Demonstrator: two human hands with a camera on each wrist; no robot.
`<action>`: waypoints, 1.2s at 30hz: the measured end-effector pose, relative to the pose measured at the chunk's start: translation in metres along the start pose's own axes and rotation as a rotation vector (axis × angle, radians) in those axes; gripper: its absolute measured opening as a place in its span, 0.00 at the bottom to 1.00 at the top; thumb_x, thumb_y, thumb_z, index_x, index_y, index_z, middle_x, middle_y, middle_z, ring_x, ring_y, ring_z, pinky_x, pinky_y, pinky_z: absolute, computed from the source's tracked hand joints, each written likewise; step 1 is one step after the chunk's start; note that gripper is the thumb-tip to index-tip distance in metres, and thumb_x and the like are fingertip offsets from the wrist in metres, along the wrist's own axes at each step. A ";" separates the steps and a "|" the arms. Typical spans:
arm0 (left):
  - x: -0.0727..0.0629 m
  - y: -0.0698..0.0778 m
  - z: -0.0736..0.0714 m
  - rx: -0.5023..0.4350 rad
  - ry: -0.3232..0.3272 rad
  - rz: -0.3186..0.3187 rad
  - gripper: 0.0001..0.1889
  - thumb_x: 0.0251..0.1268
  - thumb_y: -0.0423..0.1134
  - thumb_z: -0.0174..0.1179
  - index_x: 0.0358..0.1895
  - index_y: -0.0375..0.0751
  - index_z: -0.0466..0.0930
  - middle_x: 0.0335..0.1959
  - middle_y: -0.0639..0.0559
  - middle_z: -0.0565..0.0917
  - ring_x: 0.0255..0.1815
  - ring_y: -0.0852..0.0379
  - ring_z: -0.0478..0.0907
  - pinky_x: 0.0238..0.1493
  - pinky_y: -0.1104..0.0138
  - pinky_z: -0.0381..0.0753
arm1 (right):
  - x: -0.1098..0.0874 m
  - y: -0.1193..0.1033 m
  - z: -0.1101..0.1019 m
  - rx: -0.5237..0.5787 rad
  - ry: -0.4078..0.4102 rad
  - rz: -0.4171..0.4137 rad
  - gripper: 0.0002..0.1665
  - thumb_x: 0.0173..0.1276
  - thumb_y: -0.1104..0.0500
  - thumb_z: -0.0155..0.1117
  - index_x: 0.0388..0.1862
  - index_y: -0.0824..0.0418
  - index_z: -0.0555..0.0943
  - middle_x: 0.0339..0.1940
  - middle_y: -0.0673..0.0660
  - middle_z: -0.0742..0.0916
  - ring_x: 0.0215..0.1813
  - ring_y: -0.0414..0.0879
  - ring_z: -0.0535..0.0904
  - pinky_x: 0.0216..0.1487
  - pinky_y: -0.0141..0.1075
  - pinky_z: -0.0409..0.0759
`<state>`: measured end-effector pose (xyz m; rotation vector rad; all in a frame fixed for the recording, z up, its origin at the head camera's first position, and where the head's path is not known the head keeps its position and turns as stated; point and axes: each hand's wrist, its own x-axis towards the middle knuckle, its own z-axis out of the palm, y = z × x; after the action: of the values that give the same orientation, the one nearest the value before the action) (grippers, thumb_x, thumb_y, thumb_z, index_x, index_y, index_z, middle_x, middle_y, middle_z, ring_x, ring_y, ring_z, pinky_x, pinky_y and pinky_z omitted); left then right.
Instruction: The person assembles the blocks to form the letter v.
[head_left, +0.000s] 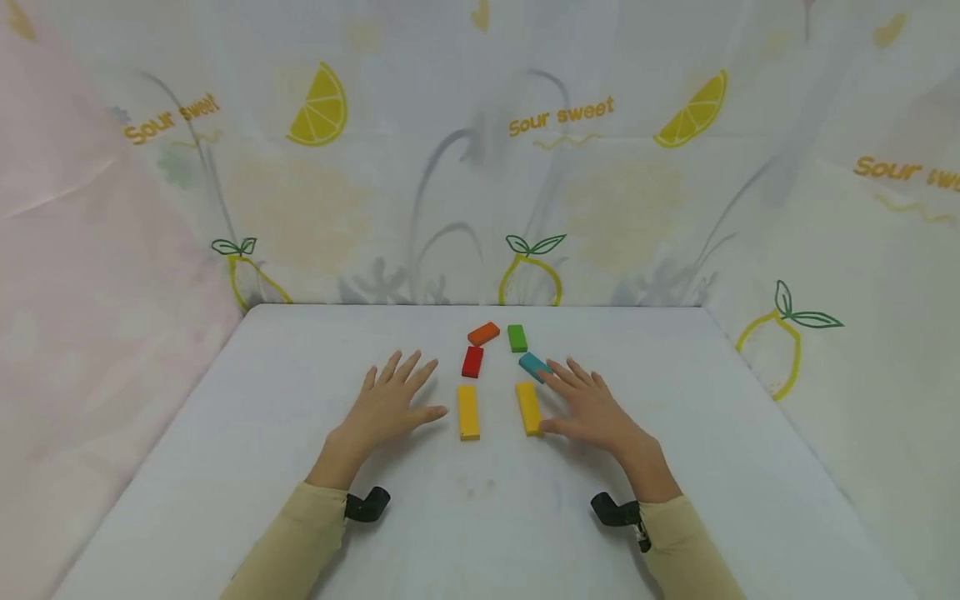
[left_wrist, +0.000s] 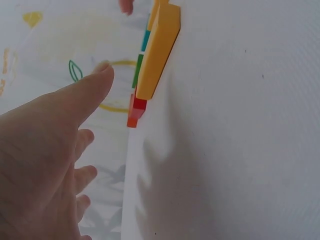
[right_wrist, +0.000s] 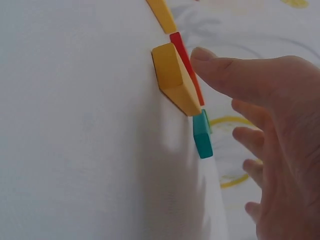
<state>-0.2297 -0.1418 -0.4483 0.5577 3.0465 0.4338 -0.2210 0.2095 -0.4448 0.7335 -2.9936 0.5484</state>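
Note:
Several coloured blocks lie flat on the white table in two loose columns. On the left side are an orange block (head_left: 483, 334), a red block (head_left: 472, 362) and a yellow block (head_left: 468, 412). The right side has a green block (head_left: 517, 338), a blue block (head_left: 535, 367) and a second yellow block (head_left: 528, 409). My left hand (head_left: 390, 400), fingers spread, hovers left of the left yellow block and holds nothing. Over on the right, my right hand (head_left: 588, 408) is also spread and empty, its thumb and fingertips overlapping the right yellow and blue blocks in the head view.
A white table (head_left: 472, 533) carries the blocks. Behind and beside it hangs a pale cloth (head_left: 450, 183) printed with lemons and lettering. Each wrist wears a black camera mount, the left mount (head_left: 367, 505) and the right mount (head_left: 613, 510).

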 end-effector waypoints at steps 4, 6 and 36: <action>0.001 0.006 0.003 -0.010 -0.019 0.021 0.45 0.63 0.72 0.52 0.80 0.60 0.52 0.82 0.47 0.50 0.83 0.37 0.40 0.75 0.32 0.41 | 0.000 -0.002 0.004 -0.005 -0.032 0.002 0.50 0.62 0.36 0.68 0.78 0.50 0.62 0.80 0.57 0.64 0.81 0.65 0.52 0.73 0.72 0.50; 0.001 0.009 0.003 -0.006 -0.019 0.033 0.44 0.63 0.72 0.52 0.79 0.60 0.52 0.82 0.47 0.51 0.83 0.37 0.40 0.75 0.32 0.42 | 0.000 -0.004 0.004 -0.008 -0.041 0.004 0.50 0.62 0.36 0.68 0.78 0.50 0.62 0.81 0.57 0.64 0.82 0.64 0.52 0.73 0.71 0.51; 0.013 0.035 0.015 -0.033 -0.194 0.104 0.42 0.56 0.71 0.61 0.75 0.68 0.61 0.80 0.56 0.60 0.83 0.46 0.46 0.79 0.40 0.43 | 0.014 -0.018 0.009 -0.019 -0.168 0.033 0.41 0.63 0.43 0.66 0.75 0.50 0.68 0.79 0.52 0.68 0.84 0.58 0.48 0.77 0.66 0.47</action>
<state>-0.2288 -0.1024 -0.4523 0.7140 2.8303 0.4055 -0.2249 0.1854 -0.4456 0.7679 -3.1653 0.4812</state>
